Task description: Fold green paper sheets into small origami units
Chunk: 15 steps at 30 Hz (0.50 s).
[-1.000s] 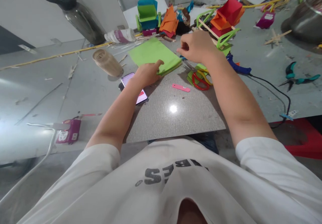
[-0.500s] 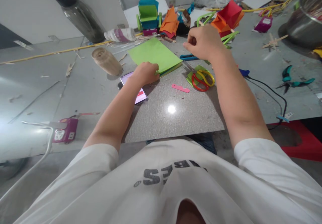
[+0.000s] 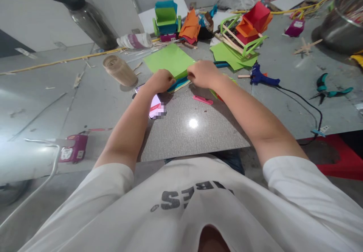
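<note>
A green sheet of paper (image 3: pixel 170 58) tops a stack, its near edge raised a little. Beneath it show blue and yellowish sheets (image 3: pixel 180 84). My left hand (image 3: pixel 162 81) is closed at the near left of the green sheet, fingers curled on its edge. On the near right corner, my right hand (image 3: pixel 202 73) pinches the same sheet. My right forearm hides most of the scissors; only a bit of the handle shows. A pink stick (image 3: pixel 203 100) lies in front of my right hand. The smartphone (image 3: pixel 154 106) is partly under my left wrist.
A blue glue gun (image 3: pixel 262 76) with a cord and teal pliers (image 3: pixel 323 89) lie to the right. Behind are a paper-and-stick model (image 3: pixel 244 36), a green and blue paper chair (image 3: pixel 166 17) and orange paper (image 3: pixel 190 26). A wooden cup (image 3: pixel 119 70) stands left, near a dark bottle (image 3: pixel 90 19).
My right hand has come down and left from above the scissors to the green sheet's right corner. The sheet's near edge has lifted, uncovering more blue paper. My left hand has barely shifted.
</note>
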### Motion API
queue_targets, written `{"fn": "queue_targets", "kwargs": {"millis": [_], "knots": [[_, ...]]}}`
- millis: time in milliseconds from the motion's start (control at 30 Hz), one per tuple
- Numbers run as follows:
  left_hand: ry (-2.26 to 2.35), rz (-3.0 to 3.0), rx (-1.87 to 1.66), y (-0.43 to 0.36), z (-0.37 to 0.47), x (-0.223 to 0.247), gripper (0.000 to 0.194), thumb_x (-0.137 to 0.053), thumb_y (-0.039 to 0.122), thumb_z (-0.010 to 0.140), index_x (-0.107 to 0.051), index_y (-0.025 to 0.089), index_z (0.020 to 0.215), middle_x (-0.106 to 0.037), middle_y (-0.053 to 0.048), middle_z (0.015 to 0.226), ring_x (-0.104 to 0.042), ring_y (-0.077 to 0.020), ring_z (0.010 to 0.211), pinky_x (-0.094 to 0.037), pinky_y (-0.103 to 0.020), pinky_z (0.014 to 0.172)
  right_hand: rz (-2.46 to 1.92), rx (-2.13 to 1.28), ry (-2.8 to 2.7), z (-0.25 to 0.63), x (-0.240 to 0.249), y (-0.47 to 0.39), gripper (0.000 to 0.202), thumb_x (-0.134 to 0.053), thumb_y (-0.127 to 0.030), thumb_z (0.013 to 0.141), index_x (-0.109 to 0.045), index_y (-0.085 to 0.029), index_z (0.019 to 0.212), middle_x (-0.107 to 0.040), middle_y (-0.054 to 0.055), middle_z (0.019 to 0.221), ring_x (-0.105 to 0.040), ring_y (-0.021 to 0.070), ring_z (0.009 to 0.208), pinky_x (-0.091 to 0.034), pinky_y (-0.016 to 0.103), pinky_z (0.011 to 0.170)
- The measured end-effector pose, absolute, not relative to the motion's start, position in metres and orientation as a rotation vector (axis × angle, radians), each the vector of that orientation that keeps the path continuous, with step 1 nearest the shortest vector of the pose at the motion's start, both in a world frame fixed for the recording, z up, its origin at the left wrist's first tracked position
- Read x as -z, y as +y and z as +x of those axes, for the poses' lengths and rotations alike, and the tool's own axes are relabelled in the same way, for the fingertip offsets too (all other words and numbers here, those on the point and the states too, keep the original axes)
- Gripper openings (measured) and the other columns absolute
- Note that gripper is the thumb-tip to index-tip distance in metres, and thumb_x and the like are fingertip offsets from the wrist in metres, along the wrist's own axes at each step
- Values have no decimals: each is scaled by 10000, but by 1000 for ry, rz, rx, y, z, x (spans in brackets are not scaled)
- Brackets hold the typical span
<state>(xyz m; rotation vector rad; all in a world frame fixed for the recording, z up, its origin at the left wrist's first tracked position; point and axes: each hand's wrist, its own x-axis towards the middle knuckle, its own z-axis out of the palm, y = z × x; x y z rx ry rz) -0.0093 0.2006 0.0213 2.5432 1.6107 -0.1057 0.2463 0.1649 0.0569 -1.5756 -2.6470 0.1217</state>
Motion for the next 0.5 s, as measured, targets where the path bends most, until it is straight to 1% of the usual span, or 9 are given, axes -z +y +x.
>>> {"fn": "queue_targets", "kwargs": {"millis": [100,200,267,367,433,500], "knots": [[1794,2492,129,195,0,-22,490,-579,428,1136,-977,211,1321,-937,-208,1266,-844,-341,1181,-619,-427,1027,-1583,-51,-2743,228,-40,155,420,-574,-226,1187,-915,-145,1418,-904,278,1488,-847,468,1292,-544,499,949],[1803,2496,206,187,9,-26,474,-601,418,1132,-973,187,1313,-938,-200,1242,-853,-355,1211,-614,-419,1043,-1562,-46,-2765,227,-33,150,485,-511,-229,1210,-915,-151,1468,-886,270,1546,-845,447,1297,-532,490,925],[1792,2500,228,182,12,-29,474,-625,409,1124,-952,195,1394,-937,-190,1304,-851,-371,1271,-611,-421,1073,-1548,-57,-2767,229,-32,150,528,-480,-244,1223,-904,-157,1527,-870,268,1587,-841,447,1319,-531,493,922],[1796,2507,192,179,14,-32,525,-662,401,1114,-884,231,1559,-925,-188,1411,-834,-407,1348,-609,-447,1106,-1530,-80,-2742,231,-30,151,553,-484,-227,1217,-867,-168,1611,-856,264,1618,-841,464,1326,-529,508,934],[1796,2513,159,178,13,-31,522,-663,402,1115,-867,256,1572,-925,-176,1418,-829,-408,1341,-608,-454,1113,-1526,-93,-2714,230,-27,151,568,-496,-201,1203,-837,-182,1657,-850,254,1632,-841,464,1313,-527,509,945],[1786,2518,128,180,11,-30,494,-653,396,1115,-876,269,1537,-929,-154,1402,-828,-387,1327,-605,-438,1116,-1532,-89,-2695,228,-24,150,577,-510,-187,1187,-812,-176,1679,-835,257,1651,-832,468,1316,-525,508,950]]}}
